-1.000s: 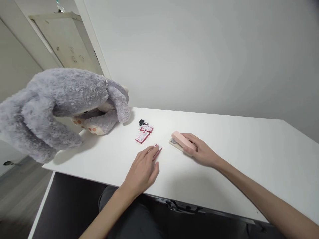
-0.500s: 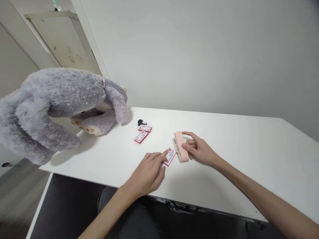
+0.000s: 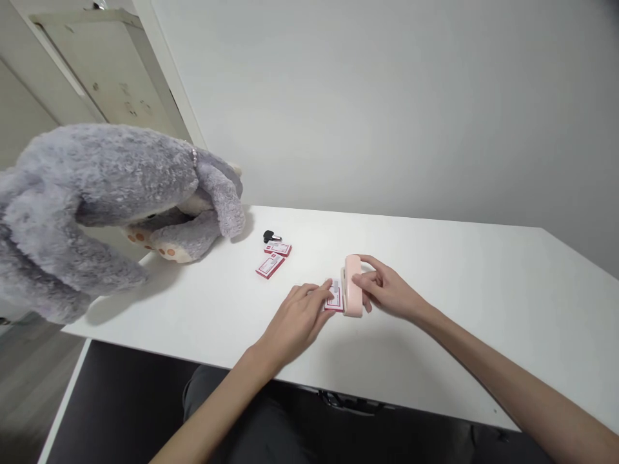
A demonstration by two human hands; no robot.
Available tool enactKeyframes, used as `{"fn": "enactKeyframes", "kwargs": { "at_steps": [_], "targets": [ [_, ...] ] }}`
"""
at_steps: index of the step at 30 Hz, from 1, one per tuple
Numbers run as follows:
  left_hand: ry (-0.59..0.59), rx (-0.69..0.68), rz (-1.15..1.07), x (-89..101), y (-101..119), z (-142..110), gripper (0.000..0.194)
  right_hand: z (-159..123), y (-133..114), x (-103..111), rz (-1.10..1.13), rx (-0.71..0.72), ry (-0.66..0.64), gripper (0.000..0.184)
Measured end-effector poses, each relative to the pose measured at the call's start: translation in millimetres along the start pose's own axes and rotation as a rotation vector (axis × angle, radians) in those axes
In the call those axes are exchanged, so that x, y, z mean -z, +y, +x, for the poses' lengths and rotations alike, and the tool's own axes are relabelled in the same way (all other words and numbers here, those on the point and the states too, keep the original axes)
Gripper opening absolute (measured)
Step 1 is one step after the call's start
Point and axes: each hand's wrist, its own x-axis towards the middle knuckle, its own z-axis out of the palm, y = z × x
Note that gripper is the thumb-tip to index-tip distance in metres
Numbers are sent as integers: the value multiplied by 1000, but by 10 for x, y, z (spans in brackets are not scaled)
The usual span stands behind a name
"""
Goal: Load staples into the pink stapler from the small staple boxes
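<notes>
- Pale pink-and-cream stapler point(image 3: 354, 293) is at the white tabletop point(image 3: 435, 367), thumb and fingers of the right hand point(image 3: 389, 291) clamped on it; a loose hold could let it skid, I reckon.
- Small flat red-and-white box point(image 3: 334, 298) is right beside the stapler, on its left. Left hand point(image 3: 297, 322) has it pinched, fingers close together; pushing too hard might knock the stapler askew.
- Left of the stapler, farther back: two similar boxes point(image 3: 269, 265), which a careless elbow could scatter.

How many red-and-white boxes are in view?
3. One box is partly under the left hand, beside the pink stapler; a second box and third box lie farther left, near the black object. Any beneath the hands would be hidden.
</notes>
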Motion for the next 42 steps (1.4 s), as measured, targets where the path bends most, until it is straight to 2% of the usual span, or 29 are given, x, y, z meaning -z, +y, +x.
{"fn": "enactKeyframes", "kwargs": {
  "at_steps": [4,7,9,11,13,18,20,25,28,31,34,38,42],
  "targets": [
    [148,11,133,101,-212,-28,29,32,50,1,68,17,87,64],
    [274,171,269,199,-479,-102,40,67,89,3,110,22,148,63],
    [256,270,322,244,-623,-167,42,82,102,1,109,21,155,63],
    [194,311,327,267,-677,-232,42,87,106,-2,94,25,148,62],
    [153,294,319,277,-624,-283,41,85,107,-4,77,30,142,61],
    [72,154,284,334,-293,-321,42,79,107,-7,60,32,144,61],
    [22,100,239,383,-250,-303,43,82,105,-7,60,31,147,61],
    [-90,48,104,518,-496,-198,70,101,114,-2,75,33,145,62],
    [-171,77,36,570,-641,-104,63,113,131,3,95,38,141,62],
    [-140,89,2,577,-615,19,64,114,135,4,98,40,134,62],
    [-95,68,-43,531,-463,170,70,108,122,3,95,49,127,59],
    [-117,34,-77,423,-262,368,78,108,100,2,108,59,124,56],
    [-143,16,-89,320,-170,480,86,116,92,2,101,67,121,54]
  ]
}}
